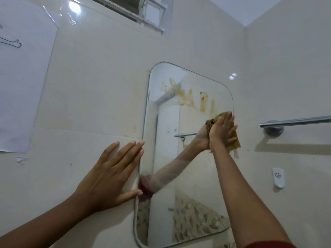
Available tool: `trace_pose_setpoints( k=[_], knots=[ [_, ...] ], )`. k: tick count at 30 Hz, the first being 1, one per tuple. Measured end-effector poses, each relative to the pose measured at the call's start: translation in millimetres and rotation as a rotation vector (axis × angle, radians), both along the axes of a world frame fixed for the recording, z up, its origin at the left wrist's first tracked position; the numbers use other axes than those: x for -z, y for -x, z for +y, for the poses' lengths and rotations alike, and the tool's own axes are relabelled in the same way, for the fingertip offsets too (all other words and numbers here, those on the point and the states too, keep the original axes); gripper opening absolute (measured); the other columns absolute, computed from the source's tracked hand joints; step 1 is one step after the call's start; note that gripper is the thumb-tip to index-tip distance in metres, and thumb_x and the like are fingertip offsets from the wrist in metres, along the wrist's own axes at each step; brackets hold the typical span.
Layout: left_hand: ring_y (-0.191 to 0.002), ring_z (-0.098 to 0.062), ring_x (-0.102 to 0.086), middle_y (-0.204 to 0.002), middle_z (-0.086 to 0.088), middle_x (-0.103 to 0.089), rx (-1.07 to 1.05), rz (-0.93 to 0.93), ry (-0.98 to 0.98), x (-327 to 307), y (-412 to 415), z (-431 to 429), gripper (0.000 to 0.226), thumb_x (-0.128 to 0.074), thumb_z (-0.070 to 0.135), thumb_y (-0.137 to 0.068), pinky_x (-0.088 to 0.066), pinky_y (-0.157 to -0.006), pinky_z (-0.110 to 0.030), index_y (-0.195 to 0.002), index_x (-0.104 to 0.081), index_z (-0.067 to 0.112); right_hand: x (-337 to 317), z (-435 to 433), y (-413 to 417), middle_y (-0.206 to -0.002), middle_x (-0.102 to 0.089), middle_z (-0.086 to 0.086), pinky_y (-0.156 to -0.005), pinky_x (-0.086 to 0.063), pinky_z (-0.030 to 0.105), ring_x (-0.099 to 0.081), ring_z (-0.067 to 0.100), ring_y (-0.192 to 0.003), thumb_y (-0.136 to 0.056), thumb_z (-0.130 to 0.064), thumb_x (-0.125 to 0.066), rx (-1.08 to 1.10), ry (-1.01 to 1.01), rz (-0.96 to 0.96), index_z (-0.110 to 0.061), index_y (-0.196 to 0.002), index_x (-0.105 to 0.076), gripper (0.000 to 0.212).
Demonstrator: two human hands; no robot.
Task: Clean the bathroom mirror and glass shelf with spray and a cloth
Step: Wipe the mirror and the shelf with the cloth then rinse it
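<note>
- Mirror [197,176] hangs mid-wall on pale tiles, brown smears [188,97] streaking its upper half.
- Left hand [109,176] lies flat on the tile, fingers straight, tips at the mirror's left edge.
- Right hand [220,133] presses a tan cloth [234,144] against the glass near the right edge, just below the smears, fingers spread over it.
- Chrome towel rail [295,120] is fixed to the wall at far right.

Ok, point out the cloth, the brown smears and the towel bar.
cloth [236,144]: head view, lower hanging corner.
brown smears [202,105]: head view, thickest streak.
towel bar [295,121]: head view, middle of the rod.
</note>
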State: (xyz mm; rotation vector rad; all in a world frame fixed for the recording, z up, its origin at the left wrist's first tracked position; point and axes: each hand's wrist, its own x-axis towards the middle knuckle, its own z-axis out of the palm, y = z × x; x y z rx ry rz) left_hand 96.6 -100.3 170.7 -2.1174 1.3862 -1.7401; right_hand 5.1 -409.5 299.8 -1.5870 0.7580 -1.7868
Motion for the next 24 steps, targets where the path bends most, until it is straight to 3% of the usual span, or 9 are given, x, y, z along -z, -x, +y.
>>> trace_pose_setpoints(
  k=[5, 12, 18, 24],
  knots=[
    [-0.142, -0.028, -0.021, -0.154, -0.014, -0.021, -0.008, 0.006, -0.006, -0.3, -0.3, -0.5, 0.09, -0.036, 0.071, -0.082, -0.023, -0.11, -0.052, -0.142, -0.031, 0.003, -53.1, 17.3, -3.1, -0.16, -0.004, -0.008, -0.116, 0.01, 0.051, 0.004, 0.021, -0.147, -0.099, -0.035, -0.015, -0.01, 0.107, 0.015, -0.03, -0.149, -0.01, 0.05],
    [-0.141, -0.028, -0.024, -0.153, -0.014, -0.025, 0.004, 0.007, -0.004, 0.3, 0.0, -0.7, 0.089, -0.034, 0.071, -0.082, -0.024, -0.109, -0.052, -0.141, -0.034, 0.004, -83.1, 89.2, -27.1, -0.159, -0.003, -0.011, -0.115, 0.011, 0.05, 0.004, 0.019, -0.147, -0.1, -0.036, -0.02, -0.008, 0.457, 0.093, -0.034, -0.148, -0.009, 0.05],
    [-0.142, -0.028, -0.021, -0.154, -0.015, -0.022, -0.004, 0.01, -0.006, 0.3, 0.3, -0.3, 0.091, -0.035, 0.071, -0.081, -0.023, -0.11, -0.052, -0.142, -0.03, 0.004, -49.4, 145.4, -41.8, -0.159, -0.004, -0.011, -0.113, 0.012, 0.049, 0.005, 0.017, -0.147, -0.099, -0.034, -0.026, -0.013, 0.772, 0.172, -0.033, -0.148, -0.013, 0.05],
    [-0.142, -0.028, -0.02, -0.154, -0.014, -0.023, -0.007, 0.008, -0.006, -0.3, 1.1, -0.1, 0.092, -0.036, 0.072, -0.081, -0.023, -0.11, -0.052, -0.143, -0.029, 0.004, 12.0, 145.1, -39.9, -0.159, -0.006, -0.008, -0.111, 0.02, 0.042, 0.009, 0.017, -0.146, -0.094, -0.036, -0.023, -0.011, 1.047, 0.286, -0.029, -0.148, -0.014, 0.055]
  ],
)
